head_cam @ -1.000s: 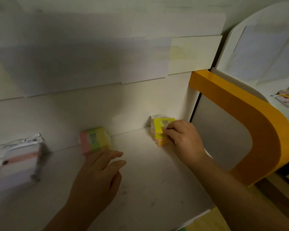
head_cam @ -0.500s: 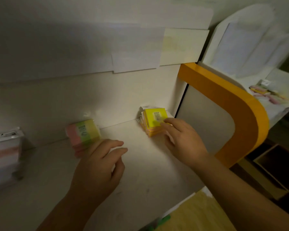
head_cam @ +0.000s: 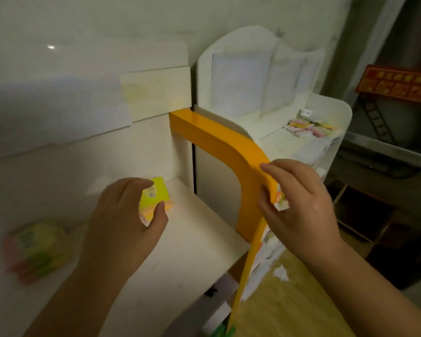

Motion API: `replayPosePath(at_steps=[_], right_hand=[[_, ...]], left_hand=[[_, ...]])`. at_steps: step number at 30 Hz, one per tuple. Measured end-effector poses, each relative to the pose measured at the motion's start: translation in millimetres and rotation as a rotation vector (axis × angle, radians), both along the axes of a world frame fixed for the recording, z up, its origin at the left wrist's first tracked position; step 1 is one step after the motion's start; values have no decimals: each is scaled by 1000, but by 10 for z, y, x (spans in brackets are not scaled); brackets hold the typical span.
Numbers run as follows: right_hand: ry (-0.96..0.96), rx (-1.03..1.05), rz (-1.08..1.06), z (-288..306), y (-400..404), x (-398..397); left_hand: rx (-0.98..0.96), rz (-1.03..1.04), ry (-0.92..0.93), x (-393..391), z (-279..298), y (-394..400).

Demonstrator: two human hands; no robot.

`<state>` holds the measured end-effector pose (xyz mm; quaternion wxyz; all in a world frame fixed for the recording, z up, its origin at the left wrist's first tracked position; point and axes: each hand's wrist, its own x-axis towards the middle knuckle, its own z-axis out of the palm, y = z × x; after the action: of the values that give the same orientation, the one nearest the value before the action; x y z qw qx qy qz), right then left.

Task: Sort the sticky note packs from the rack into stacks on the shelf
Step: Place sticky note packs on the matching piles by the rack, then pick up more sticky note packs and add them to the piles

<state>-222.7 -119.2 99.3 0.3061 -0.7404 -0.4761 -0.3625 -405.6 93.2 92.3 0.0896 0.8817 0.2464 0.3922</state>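
Note:
A yellow-topped stack of sticky note packs [head_cam: 156, 198] stands at the back right of the white shelf [head_cam: 192, 239]. My left hand [head_cam: 122, 220] grips it, forefinger over its top edge and thumb against its front. A pink-and-green stack [head_cam: 34, 246] lies blurred on the shelf at the far left. My right hand [head_cam: 299, 205] hovers in front of the orange side panel [head_cam: 229, 147], fingers loosely curled and holding nothing. Several pastel packs [head_cam: 309, 128] lie on the white rack [head_cam: 336, 110] to the right.
The orange curved panel walls off the shelf on its right. Behind the shelf is a white back wall with paper sheets [head_cam: 153, 91]. A yellowish surface [head_cam: 289, 307] lies below right, and dark open boxes [head_cam: 370, 215] sit beyond the rack.
My left hand moved right from the pink-and-green stack to the yellow stack and took hold of it. My right hand left that stack and pulled back right, past the orange panel. The view swung right.

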Motion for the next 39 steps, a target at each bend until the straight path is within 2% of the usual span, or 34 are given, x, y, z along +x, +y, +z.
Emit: replayPosePath(at_steps=[4,8,12,17,20,27,35,39], right_hand=[[157,-84,-198,-31,-725,532],[232,-151,-259,-170,-1506,1065],[345,-267,-349,-345,-2173,1571],[430,-398,-425,-516,-2711,2042],[507,-449,-400,-594,-2896,2272],[576,-459,-370,-817,-3057,2673],[538,-504,-456,-857,-2979,3359],[521,-549,-495,-759,-2769,3873]], left_hand=[[132,-136,-59,604,239,-722],[241,-251,81,1334,201,-1406],[190,-301,206,2025,-61,-1965],[204,-395,276,2627,-345,-2469],[195,-355,337,2900,-439,-2678],[145,-349,435,3631,-572,-2837],[105,-455,356,4803,-723,-2569],[96,-436,322,5472,-756,-2252]])
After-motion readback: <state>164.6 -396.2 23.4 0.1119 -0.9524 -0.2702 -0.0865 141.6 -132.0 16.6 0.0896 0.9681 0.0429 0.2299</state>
